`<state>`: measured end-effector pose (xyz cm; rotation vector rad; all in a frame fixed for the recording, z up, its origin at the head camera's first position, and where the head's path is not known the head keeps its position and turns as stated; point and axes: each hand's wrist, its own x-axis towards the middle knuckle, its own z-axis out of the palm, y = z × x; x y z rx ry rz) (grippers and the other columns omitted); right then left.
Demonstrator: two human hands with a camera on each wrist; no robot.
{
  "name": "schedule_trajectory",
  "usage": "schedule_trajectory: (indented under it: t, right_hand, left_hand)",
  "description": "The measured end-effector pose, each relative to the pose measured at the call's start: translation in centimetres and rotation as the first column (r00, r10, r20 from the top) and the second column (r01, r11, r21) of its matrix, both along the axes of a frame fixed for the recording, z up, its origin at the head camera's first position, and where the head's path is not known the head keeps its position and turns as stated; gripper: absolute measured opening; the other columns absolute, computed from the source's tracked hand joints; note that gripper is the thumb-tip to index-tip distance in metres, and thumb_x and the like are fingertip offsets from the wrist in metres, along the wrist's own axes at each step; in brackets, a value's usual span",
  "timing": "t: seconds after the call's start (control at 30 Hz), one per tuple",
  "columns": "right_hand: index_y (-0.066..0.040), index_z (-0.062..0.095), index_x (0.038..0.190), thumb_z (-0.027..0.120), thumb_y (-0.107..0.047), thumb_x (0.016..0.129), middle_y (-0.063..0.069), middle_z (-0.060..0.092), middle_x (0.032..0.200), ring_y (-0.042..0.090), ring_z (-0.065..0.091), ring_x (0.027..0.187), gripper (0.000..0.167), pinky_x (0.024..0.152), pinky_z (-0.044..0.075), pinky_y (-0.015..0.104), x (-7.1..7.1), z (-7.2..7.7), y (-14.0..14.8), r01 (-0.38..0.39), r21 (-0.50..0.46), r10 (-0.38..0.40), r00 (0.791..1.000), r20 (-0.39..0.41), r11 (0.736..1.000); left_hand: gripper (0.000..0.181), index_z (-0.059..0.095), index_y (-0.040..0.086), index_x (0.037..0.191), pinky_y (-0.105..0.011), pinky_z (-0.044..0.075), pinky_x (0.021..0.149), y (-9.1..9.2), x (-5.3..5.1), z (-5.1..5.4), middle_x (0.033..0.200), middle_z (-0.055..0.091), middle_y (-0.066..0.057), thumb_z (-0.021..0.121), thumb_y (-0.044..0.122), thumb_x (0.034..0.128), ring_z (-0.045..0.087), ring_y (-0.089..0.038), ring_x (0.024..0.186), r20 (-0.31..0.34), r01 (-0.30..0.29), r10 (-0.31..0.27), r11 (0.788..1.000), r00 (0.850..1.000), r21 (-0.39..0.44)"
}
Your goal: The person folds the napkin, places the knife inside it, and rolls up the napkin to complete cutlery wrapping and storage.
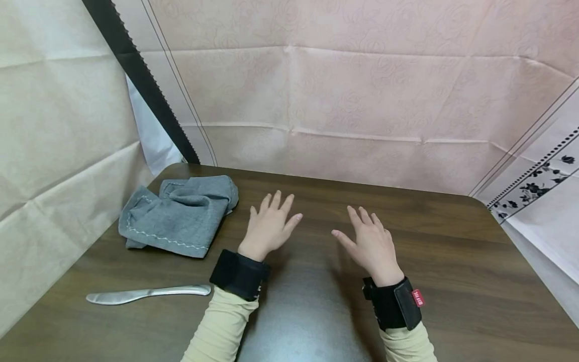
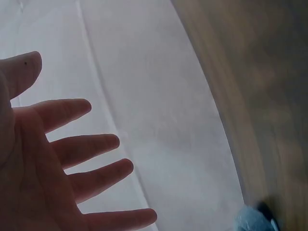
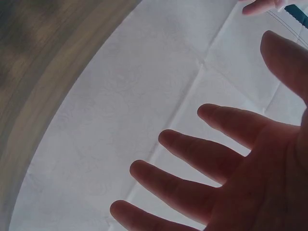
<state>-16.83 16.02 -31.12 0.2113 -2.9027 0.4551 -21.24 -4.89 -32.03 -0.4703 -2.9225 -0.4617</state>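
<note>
My left hand (image 1: pixel 270 226) is held over the middle of the table with its fingers spread and straight, holding nothing. To its left lies a crumpled grey-blue cloth (image 1: pixel 181 213) with a light stitched line along its edge. A silver table knife (image 1: pixel 149 293) rests on the wood below the cloth, blade pointing left, near the left sleeve. My right hand (image 1: pixel 373 244) is to the right, fingers extended and also holding nothing. The left wrist view shows the spread fingers and a bit of the cloth (image 2: pixel 254 220) at the bottom; the right wrist view shows the right palm (image 3: pixel 260 178).
The brown wooden table (image 1: pixel 461 261) has rounded far corners. Behind it hangs a pale pink creased sheet (image 1: pixel 353 95), with a cream sheet (image 1: pixel 63 125) at the left and a flower-printed white one (image 1: pixel 543 186) at the right. A black strip (image 1: pixel 145 80) slants down at the back left.
</note>
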Motion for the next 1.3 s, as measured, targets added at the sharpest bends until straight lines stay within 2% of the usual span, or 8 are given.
schedule_trajectory:
  t: [0.27,0.47,0.73,0.97,1.1,1.3]
  right_hand:
    - [-0.003,0.036,0.139,0.054,-0.042,0.089,0.026,0.035,0.138,0.048,0.029,0.124,0.065,0.090,0.031,0.062,0.0,0.0,0.0,-0.006,0.003,0.006,1.000,0.011,1.000]
    - [-0.003,0.036,0.138,0.054,-0.042,0.089,0.027,0.035,0.137,0.048,0.029,0.124,0.066,0.090,0.031,0.062,0.0,-0.2,0.1,-0.012,-0.007,0.012,1.000,0.012,1.000]
    - [-0.004,0.037,0.138,0.054,-0.042,0.089,0.027,0.033,0.138,0.048,0.028,0.125,0.065,0.089,0.031,0.062,0.0,-0.1,0.1,-0.014,0.001,0.014,1.000,0.021,1.000]
    - [-0.004,0.037,0.138,0.053,-0.042,0.089,0.027,0.033,0.138,0.048,0.029,0.124,0.064,0.090,0.032,0.062,0.1,0.0,0.1,-0.015,0.006,0.014,1.000,0.024,1.000]
    - [-0.004,0.037,0.138,0.053,-0.042,0.089,0.027,0.033,0.138,0.048,0.029,0.125,0.064,0.090,0.032,0.061,0.1,-0.1,0.0,-0.015,0.008,0.015,1.000,0.026,1.000]
    - [-0.003,0.037,0.138,0.053,-0.042,0.089,0.027,0.034,0.137,0.048,0.030,0.124,0.064,0.089,0.032,0.061,0.1,-0.1,0.0,-0.021,0.010,0.021,0.999,0.028,1.000]
  left_hand:
    - [0.057,0.030,0.012,0.143,-0.064,0.020,0.096,-2.4,-0.4,0.5,0.146,0.023,-0.019,0.034,0.045,0.0962,0.018,-0.038,0.133,0.030,-0.062,0.060,0.996,0.998,0.057]
    - [0.061,0.030,0.011,0.143,-0.066,0.021,0.095,-4.2,-0.9,0.5,0.146,0.020,-0.021,0.042,0.045,0.0940,0.016,-0.040,0.133,0.025,-0.107,0.105,0.991,0.994,0.084]
    - [0.063,0.028,0.004,0.142,-0.069,0.017,0.092,-8.1,-1.4,0.0,0.144,0.016,-0.030,0.047,0.039,0.0931,0.014,-0.046,0.130,0.037,-0.216,0.212,0.968,0.976,0.128]
    - [0.063,0.027,0.001,0.142,-0.071,0.013,0.092,-10.2,-1.5,-0.4,0.143,0.011,-0.033,0.047,0.035,0.0936,0.009,-0.049,0.130,0.079,-0.261,0.251,0.950,0.965,0.171]
    - [0.062,0.026,0.001,0.142,-0.073,0.008,0.091,-11.1,-1.4,-0.6,0.143,0.012,-0.034,0.046,0.034,0.0941,0.007,-0.050,0.130,0.129,-0.307,0.288,0.937,0.949,0.169]
    - [0.064,0.022,-0.001,0.142,-0.076,0.004,0.086,-11.6,-1.6,-1.0,0.142,0.010,-0.035,0.044,0.035,0.0940,0.002,-0.053,0.129,0.259,-0.370,0.324,0.916,0.910,0.153]
